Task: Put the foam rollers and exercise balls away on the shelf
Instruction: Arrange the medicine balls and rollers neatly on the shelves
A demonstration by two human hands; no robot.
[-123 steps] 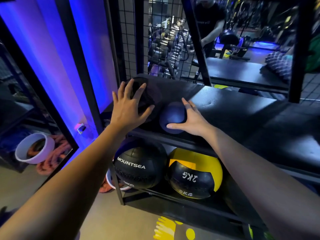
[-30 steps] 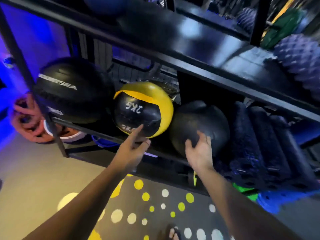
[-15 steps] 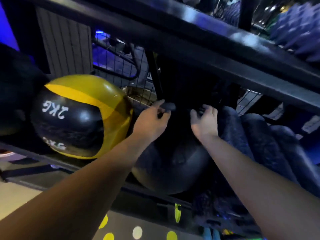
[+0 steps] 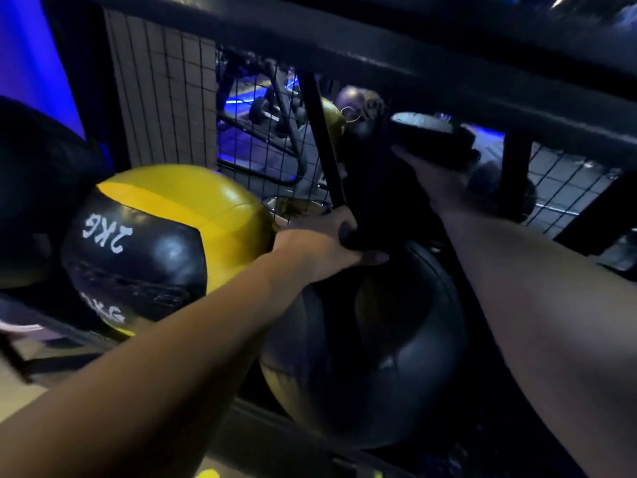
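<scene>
- Foam roller (image 4: 379,188), dark, matte and cylindrical, is seen in the head view, held tilted just above a smooth black ball (image 4: 379,357) in the lower bay of the metal shelf (image 4: 448,53).
- Its lower end is gripped by the left hand (image 4: 320,250), with the fingers curled round it.
- Its upper end, a grey oval face, is met by the right hand (image 4: 437,181). The fingers are hidden, so that grip cannot be told.
- A glossy yellow-and-black ball (image 4: 165,243) marked "2KG" is seated just left of the black ball, in front of wire mesh (image 4: 262,132).
</scene>
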